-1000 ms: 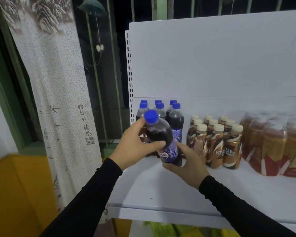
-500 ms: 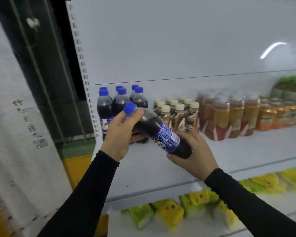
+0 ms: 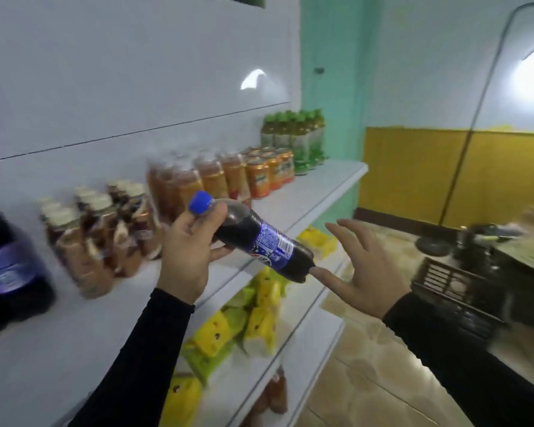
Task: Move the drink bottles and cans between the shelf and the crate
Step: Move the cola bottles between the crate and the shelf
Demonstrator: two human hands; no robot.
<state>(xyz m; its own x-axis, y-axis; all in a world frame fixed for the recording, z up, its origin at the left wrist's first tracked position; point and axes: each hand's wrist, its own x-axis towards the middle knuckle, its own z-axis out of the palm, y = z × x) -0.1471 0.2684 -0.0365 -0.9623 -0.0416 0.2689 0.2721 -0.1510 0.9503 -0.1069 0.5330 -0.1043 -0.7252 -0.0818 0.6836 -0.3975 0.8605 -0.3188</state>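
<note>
Left hand: fingers curled round the neck of the cola bottle, held tilted in front of the shelf.
Right hand: fingers spread, thumb tip touching the bottle's base.
Crate: dark, on the floor, right.
Shelf: blurred coffee bottles, orange cans, green bottles.
</note>
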